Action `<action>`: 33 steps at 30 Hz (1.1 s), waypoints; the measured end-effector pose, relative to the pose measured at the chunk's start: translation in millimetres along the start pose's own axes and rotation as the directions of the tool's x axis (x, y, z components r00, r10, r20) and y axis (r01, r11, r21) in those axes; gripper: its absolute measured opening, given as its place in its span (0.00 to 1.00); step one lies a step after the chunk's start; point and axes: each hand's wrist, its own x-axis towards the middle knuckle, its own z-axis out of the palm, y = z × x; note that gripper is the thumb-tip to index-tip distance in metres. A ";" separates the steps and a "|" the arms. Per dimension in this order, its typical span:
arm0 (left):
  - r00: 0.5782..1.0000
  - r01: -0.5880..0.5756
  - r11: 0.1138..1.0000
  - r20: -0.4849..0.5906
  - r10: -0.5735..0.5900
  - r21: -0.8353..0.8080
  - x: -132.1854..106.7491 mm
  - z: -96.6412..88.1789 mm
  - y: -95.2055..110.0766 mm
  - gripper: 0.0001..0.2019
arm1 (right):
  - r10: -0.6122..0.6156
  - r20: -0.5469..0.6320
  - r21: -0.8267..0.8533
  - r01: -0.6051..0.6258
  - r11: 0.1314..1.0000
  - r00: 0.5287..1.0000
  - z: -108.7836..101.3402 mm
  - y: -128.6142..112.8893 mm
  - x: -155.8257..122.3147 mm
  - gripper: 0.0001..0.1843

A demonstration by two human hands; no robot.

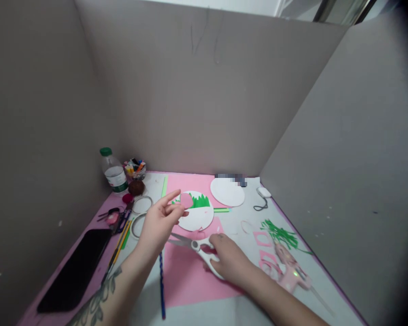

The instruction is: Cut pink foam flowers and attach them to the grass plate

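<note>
My right hand point(229, 258) grips white-handled scissors point(195, 245), their blades parted and pointing left over a pink paper sheet point(193, 280). Between the fingers of my left hand point(159, 222) is a small rounded pink paper piece point(186, 200), its lower part hidden by the fingers. Behind that hand lies a white disc point(199, 219) with green grass-shaped paper point(201, 201) across its upper part. Another white disc point(227, 191), plain, lies farther back to the right.
On the left are a black phone point(76, 269), pencils point(120, 244), rings point(142, 204), a bottle point(114, 172) and a jar of pens point(136, 169). A pink glue gun point(294, 271), pink scraps point(263, 239) and green strips point(280, 233) occupy the right. Grey panels surround the table.
</note>
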 end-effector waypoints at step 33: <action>0.872 0.200 0.978 0.445 -0.204 0.056 -18.8 43.8 -39.7 0.07 | -0.207 -0.353 0.546 0.381 0.747 0.912 -39.7 2.4 -6.4 0.19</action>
